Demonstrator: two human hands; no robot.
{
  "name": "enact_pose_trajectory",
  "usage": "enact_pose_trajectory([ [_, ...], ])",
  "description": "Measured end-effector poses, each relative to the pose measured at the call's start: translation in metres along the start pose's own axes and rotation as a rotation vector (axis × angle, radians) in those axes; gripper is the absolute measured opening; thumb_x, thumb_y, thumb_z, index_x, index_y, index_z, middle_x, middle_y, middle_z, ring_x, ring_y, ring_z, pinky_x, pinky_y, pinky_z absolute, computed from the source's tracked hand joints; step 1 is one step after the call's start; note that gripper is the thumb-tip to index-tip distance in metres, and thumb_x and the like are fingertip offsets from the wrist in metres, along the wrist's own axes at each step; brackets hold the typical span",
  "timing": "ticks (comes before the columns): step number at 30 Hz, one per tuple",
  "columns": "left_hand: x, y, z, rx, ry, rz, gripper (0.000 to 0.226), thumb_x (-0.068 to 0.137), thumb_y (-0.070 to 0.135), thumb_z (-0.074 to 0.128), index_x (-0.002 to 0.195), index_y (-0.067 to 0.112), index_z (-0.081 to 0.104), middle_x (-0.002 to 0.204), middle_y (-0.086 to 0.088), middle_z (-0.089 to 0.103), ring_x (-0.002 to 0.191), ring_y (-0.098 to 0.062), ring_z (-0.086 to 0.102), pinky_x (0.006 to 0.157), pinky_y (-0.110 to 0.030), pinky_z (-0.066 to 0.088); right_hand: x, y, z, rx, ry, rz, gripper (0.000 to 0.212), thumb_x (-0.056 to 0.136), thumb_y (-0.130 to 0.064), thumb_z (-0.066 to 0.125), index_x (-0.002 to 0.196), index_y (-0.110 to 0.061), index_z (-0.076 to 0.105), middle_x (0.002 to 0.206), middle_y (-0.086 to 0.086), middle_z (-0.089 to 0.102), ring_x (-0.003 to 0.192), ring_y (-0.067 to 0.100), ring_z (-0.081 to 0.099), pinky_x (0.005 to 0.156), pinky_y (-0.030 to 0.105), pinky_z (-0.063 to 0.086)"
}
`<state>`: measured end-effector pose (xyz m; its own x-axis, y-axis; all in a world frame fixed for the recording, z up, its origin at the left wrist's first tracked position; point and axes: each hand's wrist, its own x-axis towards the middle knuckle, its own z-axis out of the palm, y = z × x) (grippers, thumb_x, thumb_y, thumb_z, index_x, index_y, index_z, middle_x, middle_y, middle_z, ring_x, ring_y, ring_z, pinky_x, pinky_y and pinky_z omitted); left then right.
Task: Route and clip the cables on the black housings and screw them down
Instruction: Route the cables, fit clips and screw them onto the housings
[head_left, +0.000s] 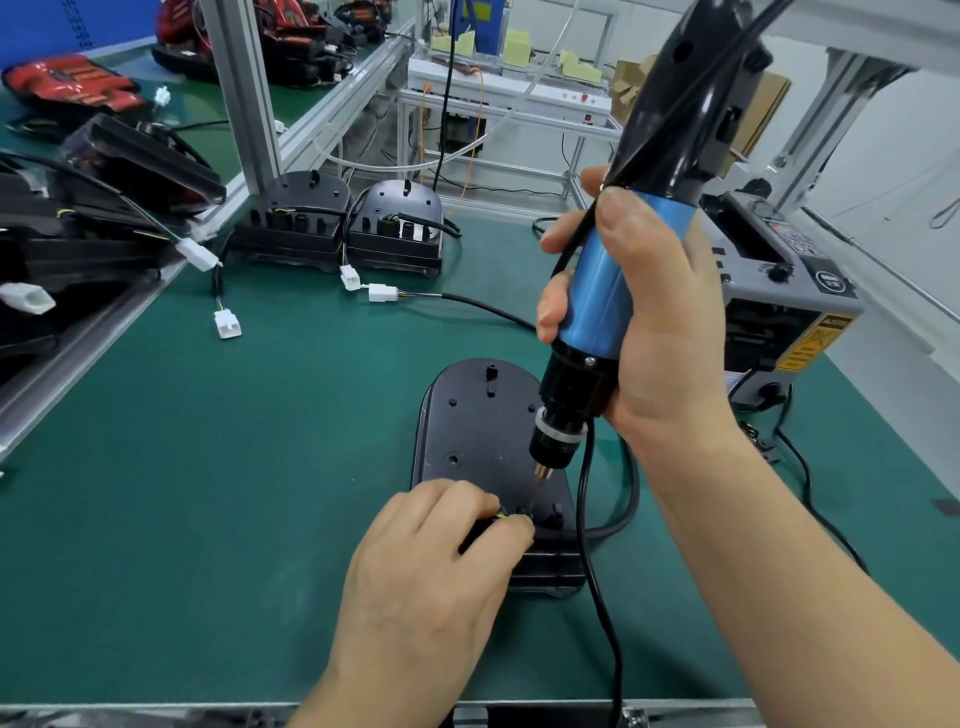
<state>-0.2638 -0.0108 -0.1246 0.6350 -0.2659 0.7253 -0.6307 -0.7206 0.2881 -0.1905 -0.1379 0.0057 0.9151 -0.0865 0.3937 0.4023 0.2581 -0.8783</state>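
Observation:
A black housing lies on the green mat in front of me. My left hand rests on its near end, and its fingertips pinch the cable wires there, where a bit of yellow-green wire shows. My right hand grips a blue and black electric screwdriver held upright. Its bit points down at the housing, just right of my left fingertips. The screwdriver's black cord hangs down past the housing's right side.
Two more black housings with cables and white connectors stand at the back of the mat. Stacked housings and red parts fill the left shelf. A grey machine sits at the right. An aluminium post rises behind.

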Motion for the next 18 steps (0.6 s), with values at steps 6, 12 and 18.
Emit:
enact_pose_trajectory([
  [6, 0.000, -0.001, -0.002, -0.038, 0.005, -0.017, 0.005, 0.082, 0.018, 0.068, 0.086, 0.018, 0.070, 0.081, 0.002, 0.061, 0.077, -0.017, 0.055, 0.066, -0.031, 0.043, 0.002, 0.000, -0.004, -0.009, -0.006, 0.014, 0.035, 0.084, -0.026, 0.058, 0.111, -0.005, 0.051, 0.079, 0.000, 0.064, 0.048, 0.020, 0.057, 0.050, 0.028, 0.048],
  [12, 0.008, 0.001, -0.012, -0.109, -0.133, -0.176, 0.030, 0.083, 0.038, 0.053, 0.096, 0.016, 0.070, 0.082, 0.006, 0.059, 0.073, -0.009, 0.050, 0.069, -0.021, 0.039, 0.008, -0.012, -0.028, -0.089, 0.023, 0.090, 0.043, 0.082, -0.037, 0.061, 0.113, -0.009, 0.051, 0.064, -0.005, 0.063, 0.049, 0.017, 0.059, 0.050, 0.029, 0.049],
  [18, 0.022, 0.002, -0.024, -0.148, -0.346, -0.182, 0.030, 0.082, 0.038, 0.062, 0.106, 0.023, 0.072, 0.080, 0.011, 0.051, 0.065, -0.005, 0.046, 0.056, -0.013, 0.031, 0.002, -0.029, -0.070, -0.283, 0.078, 0.247, 0.053, 0.068, -0.047, 0.068, 0.108, -0.015, 0.054, 0.059, -0.001, 0.061, 0.049, 0.019, 0.059, 0.049, 0.027, 0.050],
])
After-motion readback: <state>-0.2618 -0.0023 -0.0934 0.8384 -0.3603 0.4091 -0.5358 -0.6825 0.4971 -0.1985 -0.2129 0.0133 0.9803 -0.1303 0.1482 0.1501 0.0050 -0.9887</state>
